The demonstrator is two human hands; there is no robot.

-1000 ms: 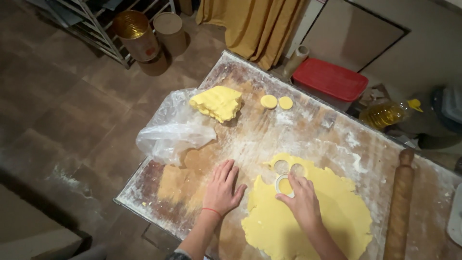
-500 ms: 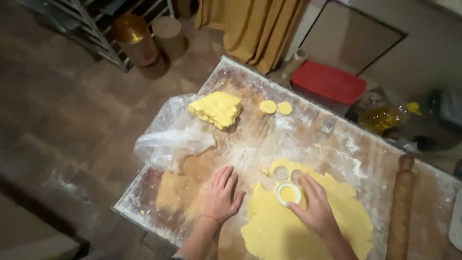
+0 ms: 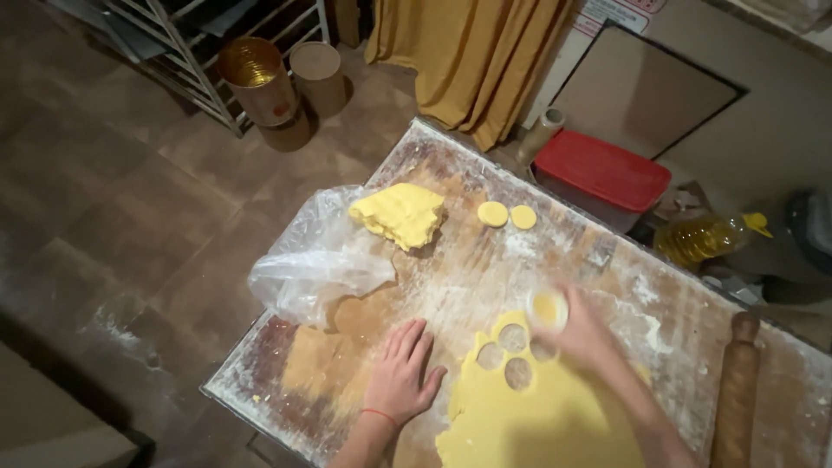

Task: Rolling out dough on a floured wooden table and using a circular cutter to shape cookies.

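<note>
The right hand (image 3: pixel 582 334) is blurred, so its fingers are hard to tell apart, but they are pinched round a small round cutter (image 3: pixel 549 308) with a yellow disc of dough inside it. The cutter is just above the far edge of the rolled-out dough sheet (image 3: pixel 537 420), right beside three round holes (image 3: pixel 511 357) cut in it. The near end of that sheet runs out of view at the bottom, as do both forearms.

The left hand (image 3: pixel 403 374) lies flat on the floured wooden table (image 3: pixel 451 286), fingers spread and holding nothing, just left of the sheet, a red thread at its wrist.

Farther off, a lump of yellow dough (image 3: pixel 399 213) rests on the edge of a crumpled clear plastic bag (image 3: pixel 316 260); what else the bag holds cannot be made out. Two cut dough rounds (image 3: pixel 507 215) lie side by side to the right of the lump. A rolling pin (image 3: pixel 737 390) lies along the right side, its near end cut off.

Beyond the table are a tub with a red lid (image 3: pixel 602 169), contents hidden, and a bottle of yellow oil (image 3: pixel 702 238). On the floor at far left stand two open tins (image 3: pixel 286 78).
</note>
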